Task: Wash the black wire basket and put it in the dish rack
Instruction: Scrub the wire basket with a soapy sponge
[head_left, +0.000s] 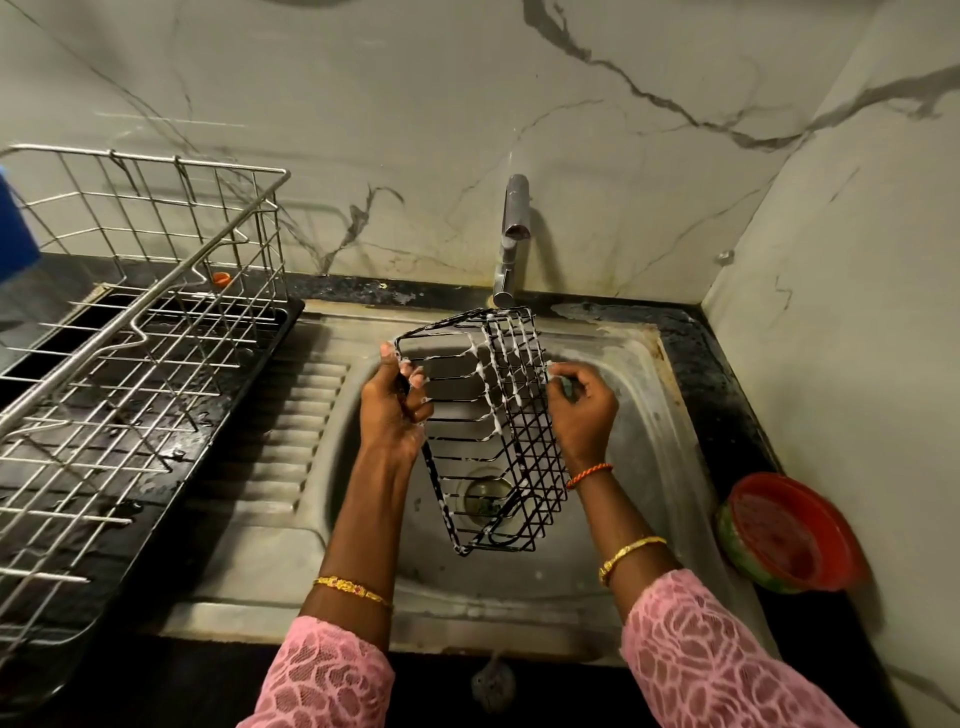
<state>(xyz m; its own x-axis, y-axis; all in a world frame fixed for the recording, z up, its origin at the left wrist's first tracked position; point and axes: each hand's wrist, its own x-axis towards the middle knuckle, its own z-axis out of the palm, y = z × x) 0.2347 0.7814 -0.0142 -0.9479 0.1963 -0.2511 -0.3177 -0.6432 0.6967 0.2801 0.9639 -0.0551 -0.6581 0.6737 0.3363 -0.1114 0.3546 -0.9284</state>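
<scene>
One soapy black wire basket (498, 426) over one sink (649, 415), left hand (392, 405) gripping its rim, right hand (582, 408) pinching a scrubber against it, one dish rack (130, 332) left, one red bowl (789, 530) right

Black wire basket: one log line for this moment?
stage: soaping | basket: sudsy, over sink | left hand: grips rim | right hand: scrubs side | rack: waiting

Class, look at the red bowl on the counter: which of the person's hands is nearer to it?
Right. The right hand works on the black wire basket over the sink, on the side toward the red bowl; the left hand grips the basket's far side, nearer the dish rack.
</scene>
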